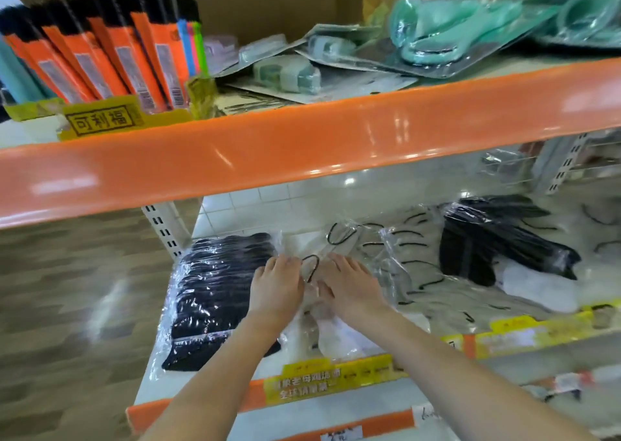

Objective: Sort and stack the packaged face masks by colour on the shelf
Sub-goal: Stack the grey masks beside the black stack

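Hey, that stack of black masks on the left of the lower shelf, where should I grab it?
Probably take the black mask stack by its long sides, coming from the shelf's open front. It lies flat in slippery clear wrap, long axis front to back, so a two-sided grip suits it.

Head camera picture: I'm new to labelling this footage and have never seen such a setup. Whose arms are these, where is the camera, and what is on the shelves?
There is no machine here. A person wears a wide-angle camera on the head, looking forward and down, so the two bare arms are their own. This is the only view.

The left hand and right hand rest side by side on a clear pack of white face masks with black ear loops, on the lower shelf. Whether the fingers grip the pack is hard to tell.

Left of it lies a stack of black mask packs; to the right, more white packs and more black masks.

The upper shelf holds orange packets in a yellow box and teal packaged items.
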### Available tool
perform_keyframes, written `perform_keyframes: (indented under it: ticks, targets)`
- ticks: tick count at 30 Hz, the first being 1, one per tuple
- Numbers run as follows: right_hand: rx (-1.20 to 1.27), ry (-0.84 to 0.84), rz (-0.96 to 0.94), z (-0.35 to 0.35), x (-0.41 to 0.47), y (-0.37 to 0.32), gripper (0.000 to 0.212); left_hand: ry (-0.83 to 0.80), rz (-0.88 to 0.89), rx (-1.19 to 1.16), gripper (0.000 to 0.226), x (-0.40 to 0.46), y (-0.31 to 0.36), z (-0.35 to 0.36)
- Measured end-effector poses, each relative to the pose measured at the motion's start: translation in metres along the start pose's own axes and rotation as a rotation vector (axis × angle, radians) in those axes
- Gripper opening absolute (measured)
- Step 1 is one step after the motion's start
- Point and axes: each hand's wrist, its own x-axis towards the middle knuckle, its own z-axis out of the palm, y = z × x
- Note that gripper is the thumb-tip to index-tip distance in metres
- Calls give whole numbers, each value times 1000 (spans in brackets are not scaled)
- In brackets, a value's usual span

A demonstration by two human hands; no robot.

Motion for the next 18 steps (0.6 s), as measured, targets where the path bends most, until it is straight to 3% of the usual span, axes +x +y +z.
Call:
perform_keyframes:
  ticks: [9,12,18]
  targets:
    - [-8,120,97,-22,-35,83,41,-44,143,-54,35,21,92,14]
    - [-17,237,109,-31,-45,109,39,-85,173,-55,36,26,123,18]
    - [-80,192,185,-39,-65,162,35,-131,251,-105,34,34,179,27]
